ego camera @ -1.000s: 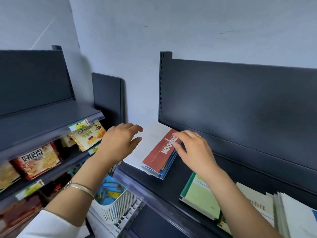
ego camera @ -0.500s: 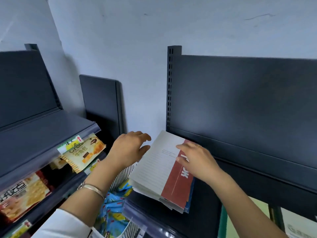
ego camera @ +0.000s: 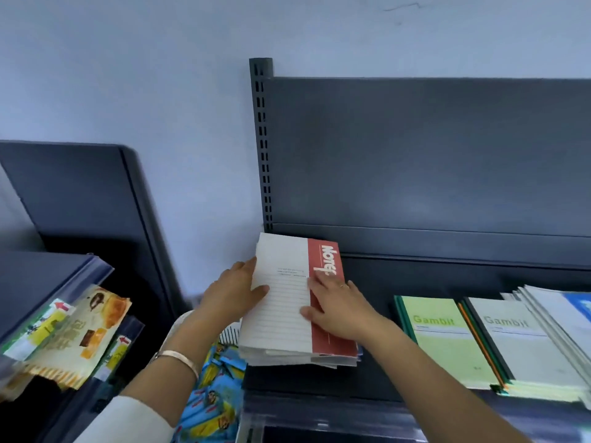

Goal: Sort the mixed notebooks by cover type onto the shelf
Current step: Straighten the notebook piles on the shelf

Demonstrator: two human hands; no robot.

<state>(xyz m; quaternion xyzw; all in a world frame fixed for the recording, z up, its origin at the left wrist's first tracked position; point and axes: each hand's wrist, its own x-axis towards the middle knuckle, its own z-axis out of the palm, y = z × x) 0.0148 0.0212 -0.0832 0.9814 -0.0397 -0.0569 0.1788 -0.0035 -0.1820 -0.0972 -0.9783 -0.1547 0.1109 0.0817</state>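
Both my left hand point(ego camera: 236, 289) and right hand point(ego camera: 339, 308) press flat on the notebooks point(ego camera: 278, 314); near the shelf point(ego camera: 415, 276) edge, they may slip off.

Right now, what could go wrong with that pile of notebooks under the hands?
1. The notebook stack sits at the shelf's very left end, and its left side seems to stick out past it. If the left hand pressing that side pulls away, notebooks might slide down into the wire basket of snack packets below.
2. The stack's front edges look uneven, so a push from the right hand, lying flat on top, could fan the lower ones out.
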